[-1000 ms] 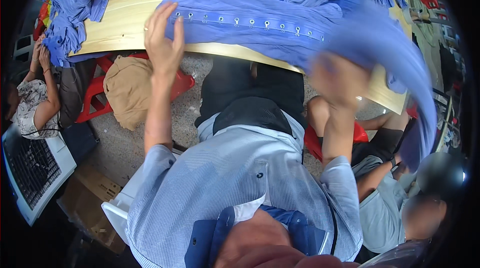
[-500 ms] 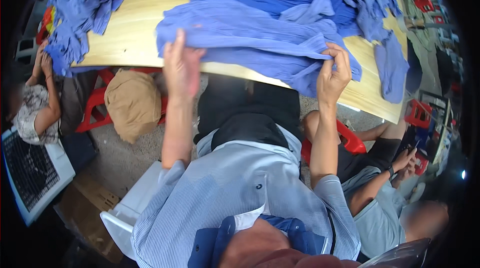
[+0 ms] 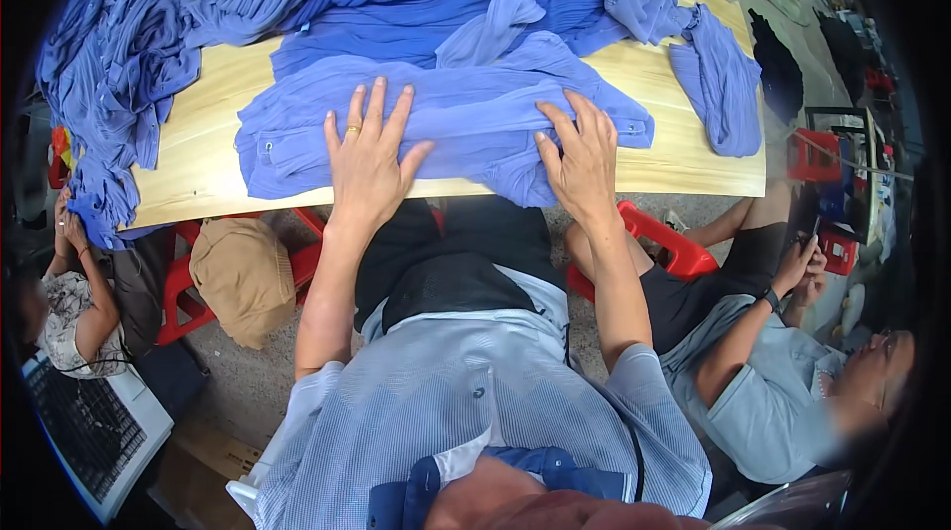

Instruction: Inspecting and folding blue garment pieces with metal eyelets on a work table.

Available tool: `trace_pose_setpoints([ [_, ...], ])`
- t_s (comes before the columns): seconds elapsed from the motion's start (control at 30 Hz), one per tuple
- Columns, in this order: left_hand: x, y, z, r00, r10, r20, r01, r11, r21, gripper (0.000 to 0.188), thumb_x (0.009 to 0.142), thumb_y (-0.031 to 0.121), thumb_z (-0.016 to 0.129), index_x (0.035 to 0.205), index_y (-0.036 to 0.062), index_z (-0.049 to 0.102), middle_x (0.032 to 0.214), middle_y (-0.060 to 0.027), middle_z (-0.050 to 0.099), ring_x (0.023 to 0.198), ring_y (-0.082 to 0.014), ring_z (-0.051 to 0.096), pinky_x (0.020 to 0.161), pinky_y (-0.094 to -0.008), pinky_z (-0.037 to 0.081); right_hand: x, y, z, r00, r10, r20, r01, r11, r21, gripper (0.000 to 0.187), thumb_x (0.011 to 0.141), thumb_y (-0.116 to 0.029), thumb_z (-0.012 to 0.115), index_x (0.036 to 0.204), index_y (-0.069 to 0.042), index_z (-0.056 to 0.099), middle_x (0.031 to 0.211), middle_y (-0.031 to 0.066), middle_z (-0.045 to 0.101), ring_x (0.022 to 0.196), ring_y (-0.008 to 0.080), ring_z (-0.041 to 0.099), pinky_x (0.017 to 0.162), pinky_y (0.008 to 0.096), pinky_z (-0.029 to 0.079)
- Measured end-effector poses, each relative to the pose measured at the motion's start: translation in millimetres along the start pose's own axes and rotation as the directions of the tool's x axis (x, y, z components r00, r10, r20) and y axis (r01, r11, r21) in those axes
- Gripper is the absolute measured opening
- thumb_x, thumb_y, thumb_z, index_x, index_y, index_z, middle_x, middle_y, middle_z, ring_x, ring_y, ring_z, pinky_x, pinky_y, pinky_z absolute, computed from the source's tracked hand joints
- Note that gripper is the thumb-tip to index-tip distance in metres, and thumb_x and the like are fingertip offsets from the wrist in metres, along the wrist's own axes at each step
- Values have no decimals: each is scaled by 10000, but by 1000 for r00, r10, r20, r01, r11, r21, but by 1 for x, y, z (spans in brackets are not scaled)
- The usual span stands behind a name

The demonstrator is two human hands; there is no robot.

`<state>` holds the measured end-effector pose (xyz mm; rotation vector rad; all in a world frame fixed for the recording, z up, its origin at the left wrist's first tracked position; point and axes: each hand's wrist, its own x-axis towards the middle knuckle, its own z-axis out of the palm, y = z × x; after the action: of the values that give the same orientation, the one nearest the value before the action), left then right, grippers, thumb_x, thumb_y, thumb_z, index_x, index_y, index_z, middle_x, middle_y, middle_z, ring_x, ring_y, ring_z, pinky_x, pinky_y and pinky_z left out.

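Observation:
A light blue pleated garment (image 3: 456, 124) lies spread along the near edge of the wooden table (image 3: 213, 159). On its left half rests my left hand (image 3: 373, 154), fingers stretched out and a ring on one of them. My right hand (image 3: 582, 154) lies on the garment's right part, fingers slightly bent and apart. Neither hand grips the cloth. A sleeve-like piece (image 3: 492, 27) of blue cloth sticks up beyond the garment. Part of the fabric droops over the table edge between my hands.
Heaps of blue garments (image 3: 119, 54) cover the table's left and far sides. Another blue piece (image 3: 718, 84) hangs near the right edge. A tan cloth bundle (image 3: 243, 277) sits on a red stool (image 3: 178, 297). People sit at left and right; the right one holds a phone.
My right hand has let go of the garment's edge and both hands now lie flat on the cloth. The garment sits flatter on the table. The view has shifted slightly.

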<state>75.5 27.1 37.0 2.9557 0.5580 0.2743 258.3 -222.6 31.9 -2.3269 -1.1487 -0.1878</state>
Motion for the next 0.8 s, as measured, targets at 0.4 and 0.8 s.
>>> trace_pose_setpoints([
  [0.4,132,9,-9,990,-62,-127,14,939,-345,354,894,286,903,1101,23,790,952,-128,790,867,-306,740,784,-419,562,3,-28,7,1000,-3,12,3,999,49,566,949,-280,825,1479,-138,686,1666,240,483,1553,418,454,1251,745,273],
  [0.8,213,-22,-66,982,-191,8,77,358,-930,187,1029,88,771,1193,8,732,964,-85,752,740,-104,697,647,-226,506,-1,-12,17,999,-28,-24,30,998,46,531,906,-286,842,1413,-176,728,1615,203,534,1565,411,430,1254,735,283],
])
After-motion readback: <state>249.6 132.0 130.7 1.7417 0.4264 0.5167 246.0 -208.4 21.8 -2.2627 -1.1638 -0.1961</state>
